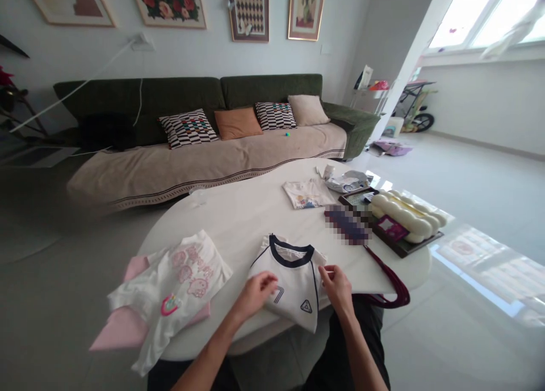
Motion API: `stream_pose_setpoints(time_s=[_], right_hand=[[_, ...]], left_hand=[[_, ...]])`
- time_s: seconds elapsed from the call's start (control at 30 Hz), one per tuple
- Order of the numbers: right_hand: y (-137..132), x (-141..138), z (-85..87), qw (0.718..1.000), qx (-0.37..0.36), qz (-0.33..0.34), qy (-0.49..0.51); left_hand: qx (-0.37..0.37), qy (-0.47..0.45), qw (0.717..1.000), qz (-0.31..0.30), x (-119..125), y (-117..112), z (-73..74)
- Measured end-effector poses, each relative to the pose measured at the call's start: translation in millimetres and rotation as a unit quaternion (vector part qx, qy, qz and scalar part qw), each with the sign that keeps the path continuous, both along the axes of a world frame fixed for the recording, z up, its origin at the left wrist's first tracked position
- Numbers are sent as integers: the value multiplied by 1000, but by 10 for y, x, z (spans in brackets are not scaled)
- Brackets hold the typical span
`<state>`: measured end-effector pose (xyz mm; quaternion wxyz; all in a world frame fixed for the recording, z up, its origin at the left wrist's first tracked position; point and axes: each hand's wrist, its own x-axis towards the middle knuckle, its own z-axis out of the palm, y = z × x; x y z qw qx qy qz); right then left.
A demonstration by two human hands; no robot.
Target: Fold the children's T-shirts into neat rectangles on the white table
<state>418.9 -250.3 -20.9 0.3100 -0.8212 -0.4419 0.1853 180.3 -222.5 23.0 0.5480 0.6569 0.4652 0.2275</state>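
Note:
My left hand and my right hand are both on a white sports shirt with a navy collar, a number and a triangular badge. The left fingers curl over the shirt's side, and the right fingers grip its opposite edge near the collar. The shirt lies folded inward on the near edge of a white oval table, and its lower end hangs over that edge. To the left of my left hand, a white printed T-shirt lies on pink cloth, overhanging the table.
A small folded printed T-shirt and a packet lie farther across the table. At right are a dark tray holding a white padded object, a pixelated item, and a dark red cord. A sofa stands behind.

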Motion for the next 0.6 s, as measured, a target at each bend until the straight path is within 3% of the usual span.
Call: stream_pose_setpoints(time_s=[0.07,0.13,0.3,0.43,0.6], right_hand=[[49,-56,-4,1000,-7,-28,-1],[101,-91,4,998,-15,-54,-9],[159,-46,38,999,-19,-40,-16],[141,51,49,999,-18,-29,-29],[67,42,91,997,-41,-14,-60]], left_hand=[[109,87,985,103,-163,233,-88],[166,156,962,149,-278,338,-224],[191,169,953,166,-384,269,-474],[155,129,965,167,-380,226,-472],[142,163,968,130,-390,228,-405]])
